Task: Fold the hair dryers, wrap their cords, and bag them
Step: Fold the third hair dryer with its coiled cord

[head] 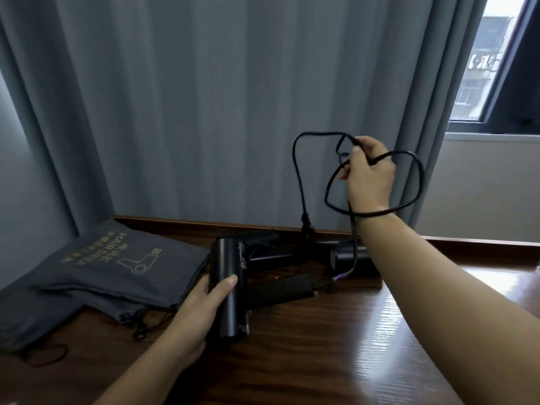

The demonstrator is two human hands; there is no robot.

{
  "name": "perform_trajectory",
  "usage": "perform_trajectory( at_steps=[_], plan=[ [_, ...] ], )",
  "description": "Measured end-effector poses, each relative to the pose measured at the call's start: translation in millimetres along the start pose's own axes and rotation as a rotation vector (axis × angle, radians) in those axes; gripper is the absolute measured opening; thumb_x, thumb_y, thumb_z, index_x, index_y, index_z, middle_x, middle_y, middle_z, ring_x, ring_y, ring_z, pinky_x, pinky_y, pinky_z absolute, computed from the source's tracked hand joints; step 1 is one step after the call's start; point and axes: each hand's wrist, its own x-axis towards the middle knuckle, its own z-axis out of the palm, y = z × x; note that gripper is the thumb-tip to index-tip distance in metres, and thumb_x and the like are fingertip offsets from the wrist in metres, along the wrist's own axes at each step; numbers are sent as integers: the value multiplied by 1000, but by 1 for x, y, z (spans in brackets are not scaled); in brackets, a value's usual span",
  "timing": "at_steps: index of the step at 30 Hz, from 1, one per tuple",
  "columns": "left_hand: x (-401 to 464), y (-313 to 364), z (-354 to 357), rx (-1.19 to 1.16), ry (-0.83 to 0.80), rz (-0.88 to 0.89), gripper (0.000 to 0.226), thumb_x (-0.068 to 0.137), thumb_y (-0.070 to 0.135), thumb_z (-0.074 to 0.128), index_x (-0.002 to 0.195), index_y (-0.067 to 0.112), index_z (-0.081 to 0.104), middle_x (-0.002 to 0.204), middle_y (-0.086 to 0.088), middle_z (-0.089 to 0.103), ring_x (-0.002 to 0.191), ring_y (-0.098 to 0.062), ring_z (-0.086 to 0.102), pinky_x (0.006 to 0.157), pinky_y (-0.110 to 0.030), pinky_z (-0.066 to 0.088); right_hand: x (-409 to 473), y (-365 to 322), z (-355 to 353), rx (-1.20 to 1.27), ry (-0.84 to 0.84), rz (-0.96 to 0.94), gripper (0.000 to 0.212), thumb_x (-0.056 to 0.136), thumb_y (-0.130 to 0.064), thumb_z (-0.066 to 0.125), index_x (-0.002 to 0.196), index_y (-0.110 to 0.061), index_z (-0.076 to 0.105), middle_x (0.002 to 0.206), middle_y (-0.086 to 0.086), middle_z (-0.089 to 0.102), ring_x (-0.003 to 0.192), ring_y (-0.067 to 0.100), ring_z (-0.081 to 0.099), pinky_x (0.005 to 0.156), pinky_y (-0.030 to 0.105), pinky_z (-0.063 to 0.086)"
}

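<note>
Black hair dryer [229, 287] on table; cord [377, 182] looped, raised — grey bags [111, 273] left.

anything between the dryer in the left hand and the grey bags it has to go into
Nothing visible does. The left hand holds the hair dryer right beside the grey bags, with only bare table between; its cord is still looped in the raised right hand.
</note>
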Motion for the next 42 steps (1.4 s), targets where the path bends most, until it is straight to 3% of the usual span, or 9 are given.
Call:
perform_trajectory(
  at_steps=[5,11,14,19,22,26,30,36,42],
  plan=[
    [9,-4,4,-20,43,0,77,65,66,80,129,29,57,114,-12,73,100,-35,72,92,-55,56,7,46,13,-247,23,-36,12,92,-22,59,96,-33,64,96,1,70,91,27,69,86,42,57],
    [14,-11,15,104,129,28,53,82,51,72,127,29,55,116,5,67,103,-15,67,84,-33,54,-5,93,-3,-640,-635,371,84,79,-24,86,150,-13,43,154,8,45,138,26,46,109,31,37],
    [15,-12,20,102,172,49,45,87,46,71,124,26,55,113,4,67,100,-14,66,74,-28,52,-7,100,-15,-850,-955,283,80,92,-19,74,158,-23,30,169,-2,9,152,24,23,118,32,25],
    [20,-12,24,-53,234,-30,56,81,49,74,127,24,55,114,-5,68,100,-28,68,81,-45,59,-18,101,-38,-905,-575,75,46,100,-10,49,145,-19,50,163,4,27,140,27,42,112,35,36],
    [26,-12,26,-209,281,-55,64,78,49,76,131,20,58,116,-10,71,101,-34,69,90,-52,57,-27,95,-51,-875,-361,88,23,102,-24,47,120,-18,61,131,5,50,107,26,56,91,37,46],
    [31,-9,29,-280,334,-40,61,84,47,74,137,23,56,118,-7,71,103,-33,68,96,-53,53,-36,91,-60,-645,-320,347,26,104,-38,43,111,-18,58,101,4,68,84,25,64,78,41,55],
    [22,-8,38,-141,306,20,48,87,43,72,129,25,57,116,-5,69,103,-29,67,95,-54,54,-61,83,-67,-393,-414,513,24,106,-13,38,120,-17,57,88,11,70,58,19,66,46,29,49],
    [3,-4,51,-40,353,150,41,88,43,70,126,34,55,113,3,66,103,-22,64,97,-53,52,-100,71,-73,149,-344,821,27,110,-19,34,124,-22,57,97,18,72,77,29,76,67,40,61],
    [-10,0,52,-9,346,144,28,91,42,67,115,42,54,114,1,66,102,-24,65,93,-55,54,-124,70,-94,-184,-329,491,46,105,-21,47,148,-37,39,138,-6,55,115,10,63,104,42,51]
  ],
)
